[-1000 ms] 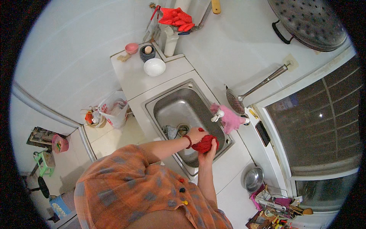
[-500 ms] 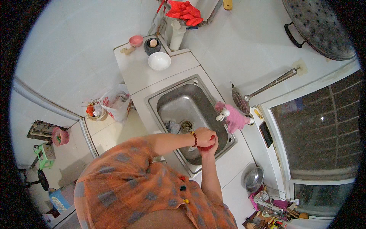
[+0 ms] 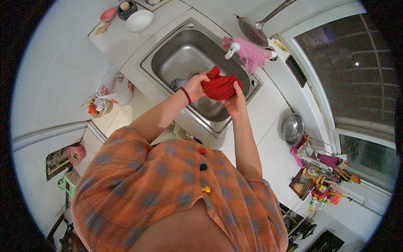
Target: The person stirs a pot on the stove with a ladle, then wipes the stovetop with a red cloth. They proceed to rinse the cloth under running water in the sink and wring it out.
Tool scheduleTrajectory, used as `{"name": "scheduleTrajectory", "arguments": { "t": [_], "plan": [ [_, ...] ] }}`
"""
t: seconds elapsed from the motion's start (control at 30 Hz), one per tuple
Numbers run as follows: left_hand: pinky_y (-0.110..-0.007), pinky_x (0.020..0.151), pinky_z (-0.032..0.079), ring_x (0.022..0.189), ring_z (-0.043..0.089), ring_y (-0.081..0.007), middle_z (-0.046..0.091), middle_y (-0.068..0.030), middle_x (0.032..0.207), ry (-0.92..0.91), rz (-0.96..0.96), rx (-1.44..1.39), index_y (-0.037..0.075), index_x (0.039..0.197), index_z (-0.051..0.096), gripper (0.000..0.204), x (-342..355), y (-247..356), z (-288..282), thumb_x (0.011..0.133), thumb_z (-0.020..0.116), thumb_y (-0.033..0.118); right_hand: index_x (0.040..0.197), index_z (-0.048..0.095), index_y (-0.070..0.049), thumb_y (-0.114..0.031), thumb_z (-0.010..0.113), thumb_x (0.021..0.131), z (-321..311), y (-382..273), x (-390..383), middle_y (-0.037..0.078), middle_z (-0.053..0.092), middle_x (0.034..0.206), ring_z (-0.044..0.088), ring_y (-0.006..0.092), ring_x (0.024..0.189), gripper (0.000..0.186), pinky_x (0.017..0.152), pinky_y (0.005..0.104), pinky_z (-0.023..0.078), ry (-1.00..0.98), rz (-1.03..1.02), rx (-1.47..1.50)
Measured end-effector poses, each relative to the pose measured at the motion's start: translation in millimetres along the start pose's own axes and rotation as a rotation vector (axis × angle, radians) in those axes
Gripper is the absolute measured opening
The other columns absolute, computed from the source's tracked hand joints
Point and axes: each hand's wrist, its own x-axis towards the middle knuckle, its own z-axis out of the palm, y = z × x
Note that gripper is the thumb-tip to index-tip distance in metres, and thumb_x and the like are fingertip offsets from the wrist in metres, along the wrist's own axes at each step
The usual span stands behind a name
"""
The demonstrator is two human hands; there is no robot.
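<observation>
Both of my hands grip a bunched red cloth (image 3: 220, 86) over a steel sink (image 3: 168, 52). My left hand (image 3: 195, 86) clasps its left side, a red bead bracelet on that wrist. My right hand (image 3: 236, 101) holds the cloth from below on the right. The cloth hangs above the basin near the drain, just in front of the white tap (image 3: 231, 49), which is draped with a pink cloth (image 3: 252, 54).
A white bowl (image 3: 139, 20), a dark cup and a pink dish stand on the counter left of the sink. A slotted ladle (image 3: 254, 30) hangs behind the tap. A steel bowl (image 3: 292, 129) sits at right. A plastic bag (image 3: 111, 88) lies on the floor.
The view has tilted down and closer to the sink. My hands have stayed together on the red cloth above the basin, shifting their grip on it.
</observation>
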Motion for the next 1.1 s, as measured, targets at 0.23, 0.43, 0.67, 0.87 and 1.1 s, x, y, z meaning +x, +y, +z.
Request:
{"name": "scheduleTrajectory", "arguments": {
  "t": [0.23,0.43,0.67,0.87,1.1],
  "plan": [
    [-0.040,0.095,0.047,0.107,0.059,-0.0213,0.061,-0.0057,0.118,0.008,-0.124,0.046,0.009,0.123,0.053,0.041,-19.7,-9.1,18.8,0.090,0.059,0.033,0.130,0.049,-0.009,-0.048,0.048,0.094,-1.1,-17.7,-20.3,0.006,0.056,0.126,0.053,0.0221,0.116,0.053,0.100,0.0385,0.040,-0.199,-0.081,-0.094],
    [-0.031,0.086,0.048,0.093,0.061,-0.0144,0.063,-0.0025,0.100,0.067,-0.007,0.291,0.007,0.106,0.058,0.026,-22.1,-11.9,43.0,0.083,0.070,0.013,0.136,0.043,-0.011,-0.050,0.043,0.096,-9.7,-21.4,-21.3,0.007,0.050,0.131,0.048,0.0210,0.119,0.057,0.100,0.0372,0.038,-0.073,-0.179,-0.398],
    [-0.028,0.079,0.047,0.085,0.058,-0.0097,0.060,0.0010,0.093,0.002,0.125,0.438,0.009,0.095,0.057,0.016,-32.9,-4.3,60.2,0.084,0.069,0.011,0.110,0.054,-0.016,-0.020,0.067,0.086,-26.2,-28.9,-49.1,-0.004,0.058,0.099,0.057,0.0088,0.085,0.028,0.067,0.0269,0.046,-0.028,-0.205,-0.276],
    [-0.028,0.081,0.047,0.089,0.057,-0.0114,0.059,0.0011,0.093,-0.068,0.137,0.577,0.009,0.098,0.055,0.013,-35.4,24.1,58.0,0.088,0.063,0.014,0.119,0.053,-0.015,-0.018,0.061,0.089,-25.3,-49.7,-69.5,-0.005,0.060,0.106,0.055,0.0070,0.093,0.031,0.068,0.0274,0.047,-0.061,-0.350,-0.121],
    [-0.031,0.087,0.047,0.099,0.059,-0.0146,0.061,-0.0047,0.106,-0.110,0.019,0.694,0.007,0.114,0.055,0.031,-32.8,1.7,109.6,0.087,0.065,0.018,0.131,0.047,-0.013,-0.024,0.059,0.090,-19.3,-54.1,-77.2,0.002,0.059,0.116,0.055,0.0135,0.105,0.044,0.089,0.0299,0.044,-0.229,-0.309,-0.189]
  ]
}}
